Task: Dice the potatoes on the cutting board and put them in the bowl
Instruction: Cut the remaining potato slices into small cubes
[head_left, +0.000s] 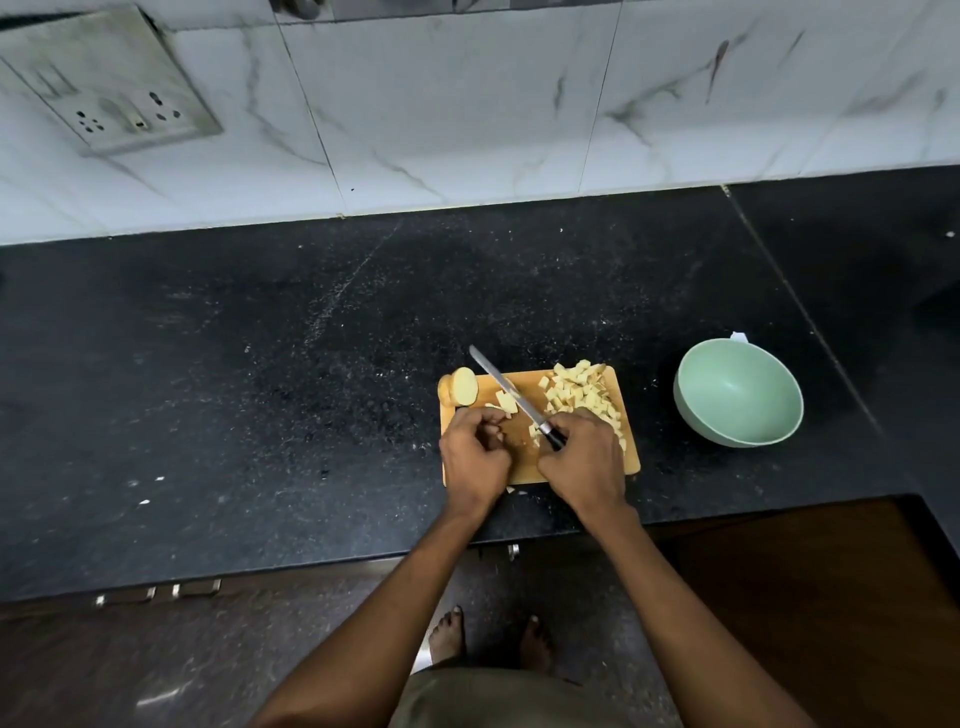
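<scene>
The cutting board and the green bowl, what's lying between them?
Nothing: in the head view, only bare black countertop separates the cutting board from the green bowl.

No readable text, label, brand, number or sign is shown anywhere; the socket plate (111, 83) at the upper left of the frame carries only holes and switches, no legible marking.

Dim, soft overhead light; wide-angle bending at edges, slight blur.
</scene>
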